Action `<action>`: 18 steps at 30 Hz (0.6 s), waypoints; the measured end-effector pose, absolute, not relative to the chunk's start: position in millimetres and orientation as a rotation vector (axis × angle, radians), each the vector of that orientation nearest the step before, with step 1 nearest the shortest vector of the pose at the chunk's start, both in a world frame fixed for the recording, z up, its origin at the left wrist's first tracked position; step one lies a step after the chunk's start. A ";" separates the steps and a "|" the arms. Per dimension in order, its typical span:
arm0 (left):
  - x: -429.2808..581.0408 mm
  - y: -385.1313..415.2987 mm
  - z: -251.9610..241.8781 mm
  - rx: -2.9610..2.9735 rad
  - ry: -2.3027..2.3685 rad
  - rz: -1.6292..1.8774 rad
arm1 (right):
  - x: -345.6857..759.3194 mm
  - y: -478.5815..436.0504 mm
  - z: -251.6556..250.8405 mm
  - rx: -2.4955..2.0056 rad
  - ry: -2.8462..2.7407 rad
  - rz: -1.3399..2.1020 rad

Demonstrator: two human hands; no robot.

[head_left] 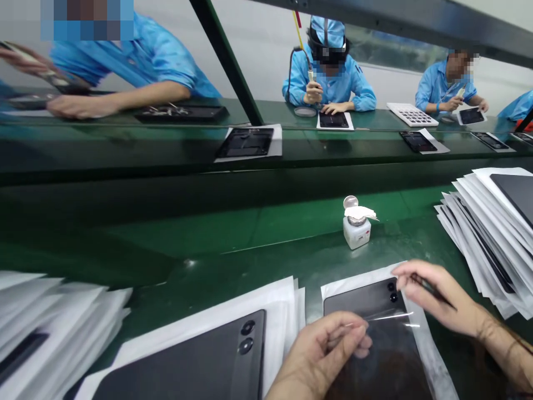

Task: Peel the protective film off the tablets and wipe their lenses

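Observation:
A dark grey tablet back panel (358, 297) with two camera rings lies on white paper in front of me. My left hand (333, 344) pinches the edge of a clear film (389, 318), which is lifted over the panel and shows bright streaks. My right hand (435, 291) is at the panel's upper right corner, beside the camera rings, its fingers closed together. A dark slim shape shows along its palm; I cannot tell what it is. To the left, another grey tablet back panel (187, 361) rests on stacked white sheets.
A small white dispenser bottle (357, 233) with its lid up stands beyond the panel. Paper-interleaved stacks rise at the right (478, 239) and left (62, 328). Dark device frames (247, 143) sit on a green ledge behind. Several people in blue work across the bench.

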State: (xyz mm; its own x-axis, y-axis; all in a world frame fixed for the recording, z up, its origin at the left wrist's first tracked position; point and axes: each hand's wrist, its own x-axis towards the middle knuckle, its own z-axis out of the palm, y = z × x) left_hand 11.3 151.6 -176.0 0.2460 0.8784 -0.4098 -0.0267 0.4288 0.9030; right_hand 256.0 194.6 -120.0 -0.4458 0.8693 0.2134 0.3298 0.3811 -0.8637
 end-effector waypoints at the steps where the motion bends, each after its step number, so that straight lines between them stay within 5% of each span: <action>1: 11.0 150.9 -172.7 0.906 1.144 0.772 | 261.1 181.2 -126.2 -1.051 -1.962 1.059; 18: 26.9 143.3 -147.9 1.491 1.080 1.055 | 242.8 143.2 -163.9 -1.077 -1.759 0.989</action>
